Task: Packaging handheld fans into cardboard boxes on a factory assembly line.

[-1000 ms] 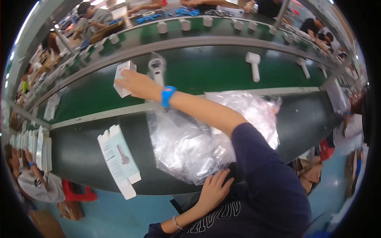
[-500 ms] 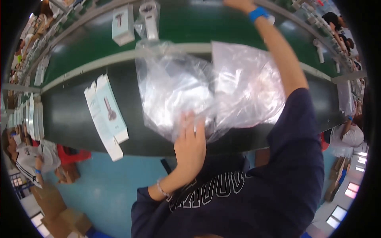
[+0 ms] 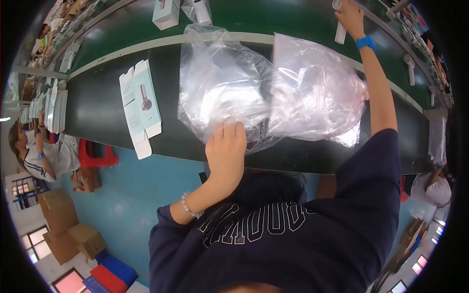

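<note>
Left hand (image 3: 225, 149): flat on the near edge of the heap of clear plastic bags (image 3: 264, 88), fingers (image 3: 228, 128) together and nearly straight, pressing down on the film rather than pinching it. Nothing gripped.

Right hand (image 3: 350, 15): stretched far out over the green conveyor belt (image 3: 273, 17), blue wristband (image 3: 365, 42) on the wrist. Fingers curled round a white cylindrical device (image 3: 340, 30) that stands on the belt; grip looks closed, though the fingertips are hidden behind the piece.

The bags lie in two crumpled mounds on the dark worktable (image 3: 97, 107), between the person and the belt, the right forearm passing just beside the right mound.

Around: a flattened pale blue carton (image 3: 140, 105) lies on the table to the left, well apart from the bags. A made-up carton (image 3: 166, 13) and another white device (image 3: 201, 10) sit on the belt beyond the bags. More white devices (image 3: 409, 68) ride the belt on the right. A stack of flat cartons (image 3: 51, 105) lies at the table's far left, where another person (image 3: 41, 151) sits.
</note>
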Demonstrator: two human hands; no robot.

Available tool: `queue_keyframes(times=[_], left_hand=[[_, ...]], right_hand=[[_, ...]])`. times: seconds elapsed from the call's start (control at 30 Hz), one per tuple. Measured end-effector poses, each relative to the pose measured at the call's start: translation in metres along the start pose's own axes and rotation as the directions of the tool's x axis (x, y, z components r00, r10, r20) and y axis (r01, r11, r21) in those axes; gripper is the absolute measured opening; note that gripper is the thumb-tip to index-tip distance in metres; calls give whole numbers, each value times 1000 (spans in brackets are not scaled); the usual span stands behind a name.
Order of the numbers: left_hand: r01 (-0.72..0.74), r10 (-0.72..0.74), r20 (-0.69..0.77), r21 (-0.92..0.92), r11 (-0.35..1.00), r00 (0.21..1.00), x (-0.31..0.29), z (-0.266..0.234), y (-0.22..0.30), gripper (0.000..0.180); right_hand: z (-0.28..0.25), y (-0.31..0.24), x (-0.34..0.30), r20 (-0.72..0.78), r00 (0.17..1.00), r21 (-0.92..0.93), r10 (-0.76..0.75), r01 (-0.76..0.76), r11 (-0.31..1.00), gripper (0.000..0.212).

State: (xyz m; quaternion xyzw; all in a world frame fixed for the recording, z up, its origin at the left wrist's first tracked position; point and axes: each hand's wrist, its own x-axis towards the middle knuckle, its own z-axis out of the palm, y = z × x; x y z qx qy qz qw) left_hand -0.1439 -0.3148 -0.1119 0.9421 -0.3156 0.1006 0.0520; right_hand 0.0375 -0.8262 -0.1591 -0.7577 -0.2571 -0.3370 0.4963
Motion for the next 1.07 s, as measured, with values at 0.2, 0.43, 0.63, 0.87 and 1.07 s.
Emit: queue_keyframes(times=[0.2,0.43,0.63,0.87,1.07], left_hand=[[-42,39,-70,-50,998,997,1,-11,-4,15],[-71,75,52,-77,995,996,-3,-3,-14,12],[-31,29,-14,-194,980,999,-2,-5,-15,10],[17,4,38,-535,845,999,5,-17,-17,11],[-147,87,-129,-590,794,988,-4,-2,-16,16]], right_hand=[[68,-132,31,-89,977,-972,193,-127,197,62],[60,-166,6,118,973,-930,198,38,366,56],[78,-193,-9,39,950,-867,310,-123,484,58],[78,-203,-52,-313,858,-708,407,-496,502,60],[97,-251,-77,-425,815,-442,394,-567,695,62]])
